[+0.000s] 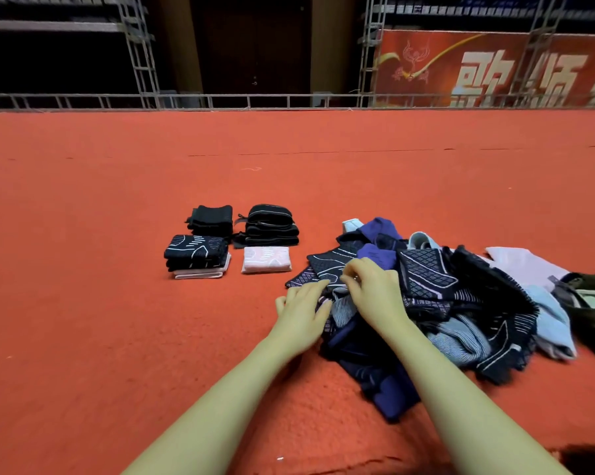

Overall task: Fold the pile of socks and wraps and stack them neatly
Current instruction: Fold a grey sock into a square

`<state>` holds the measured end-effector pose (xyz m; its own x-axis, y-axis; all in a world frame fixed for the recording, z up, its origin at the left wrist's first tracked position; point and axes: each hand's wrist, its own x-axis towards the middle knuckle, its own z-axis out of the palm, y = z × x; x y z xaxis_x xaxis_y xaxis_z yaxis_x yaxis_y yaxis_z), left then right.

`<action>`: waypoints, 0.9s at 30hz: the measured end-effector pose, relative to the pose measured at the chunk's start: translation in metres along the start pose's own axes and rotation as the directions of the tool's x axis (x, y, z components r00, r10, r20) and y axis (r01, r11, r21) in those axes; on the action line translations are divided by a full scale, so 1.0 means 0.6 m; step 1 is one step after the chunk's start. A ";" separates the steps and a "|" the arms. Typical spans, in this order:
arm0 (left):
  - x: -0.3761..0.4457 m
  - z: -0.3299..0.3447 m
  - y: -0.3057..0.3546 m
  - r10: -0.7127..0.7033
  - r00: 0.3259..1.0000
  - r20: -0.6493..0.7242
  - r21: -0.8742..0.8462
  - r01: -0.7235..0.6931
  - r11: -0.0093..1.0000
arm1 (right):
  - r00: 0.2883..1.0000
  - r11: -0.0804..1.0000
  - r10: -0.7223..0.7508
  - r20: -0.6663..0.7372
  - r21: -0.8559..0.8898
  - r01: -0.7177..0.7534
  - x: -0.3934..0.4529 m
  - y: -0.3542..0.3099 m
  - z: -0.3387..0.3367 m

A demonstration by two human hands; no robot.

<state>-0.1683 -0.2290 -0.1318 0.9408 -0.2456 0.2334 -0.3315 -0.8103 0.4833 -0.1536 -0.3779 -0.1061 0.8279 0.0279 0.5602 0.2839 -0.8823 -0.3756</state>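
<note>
A loose pile of socks and wraps (433, 303), dark navy, purple, pale blue and pink, spreads over the red carpet at the right. My left hand (301, 311) lies with fingers extended on the pile's left edge, touching a dark patterned sock (318, 269). My right hand (375, 289) rests on the same spot with its fingers curled, pinching the fabric. Folded stacks sit to the left: a navy patterned stack on pink (196, 257), a folded pink piece (266, 259), a black stack (211, 219) and black wraps (272, 225).
Red carpet (118, 320) covers the whole floor around me. A metal truss rail (289, 101) runs along its far edge, with a red banner (495, 70) behind it at the right. A dark green item (594, 303) lies at the pile's right edge.
</note>
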 end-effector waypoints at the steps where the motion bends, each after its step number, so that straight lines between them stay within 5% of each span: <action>1: 0.002 -0.004 0.000 0.005 1.000 0.025 -0.006 -0.005 1.000 | 1.000 1.000 -0.003 -0.009 -0.007 0.003 0.005 -0.004 -0.002; 7: -0.004 0.008 0.008 0.014 0.993 0.118 0.002 -0.015 1.000 | 0.968 0.896 0.177 0.179 -0.436 -0.083 -0.013 0.001 -0.001; 16: 0.004 0.043 0.027 -0.188 0.981 -0.042 -0.165 0.179 0.970 | 0.997 0.983 0.073 0.005 -0.169 -0.071 -0.036 0.016 0.023; 22: -0.002 0.008 0.003 -0.131 0.959 -0.251 -0.225 0.074 0.971 | 0.988 0.999 -0.026 -0.150 -0.032 0.022 -0.017 -0.019 0.019; 27: -0.015 -0.062 -0.057 -0.020 0.929 -0.370 -0.145 -0.036 0.989 | 0.985 0.987 -0.120 -0.124 0.094 0.132 0.002 -0.078 0.037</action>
<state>-0.1680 -0.1794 -0.1192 0.8548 -0.0150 0.5188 -0.3717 -0.7154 0.5917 -0.1549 -0.3260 -0.1043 0.7215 0.0753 0.6883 0.4350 -0.8227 -0.3659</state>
